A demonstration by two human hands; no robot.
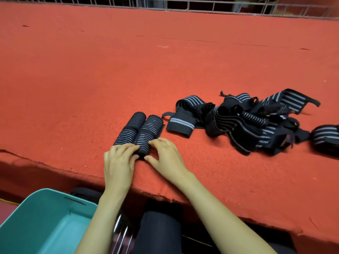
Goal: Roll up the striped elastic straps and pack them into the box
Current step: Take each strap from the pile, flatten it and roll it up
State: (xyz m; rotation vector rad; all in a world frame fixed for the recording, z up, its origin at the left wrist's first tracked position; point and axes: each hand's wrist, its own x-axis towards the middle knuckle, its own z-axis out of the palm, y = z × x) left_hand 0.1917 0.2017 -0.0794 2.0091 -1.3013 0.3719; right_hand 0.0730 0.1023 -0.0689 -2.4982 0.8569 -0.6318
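Fingers of my left hand (119, 162) curl over the near ends of the two rolled straps (141, 132), hiding them. My right hand (166, 156) pinches the right one. The loose straps (247, 121) lie tangled to the right. The teal box (45, 217) is cut off at lower left.

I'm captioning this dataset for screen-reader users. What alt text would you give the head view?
The left hand and right hand grip the near end of a rolled striped strap lying beside another roll on a red-covered table. A loose pile of unrolled straps sits to the right; a teal box waits below the table edge at lower left.
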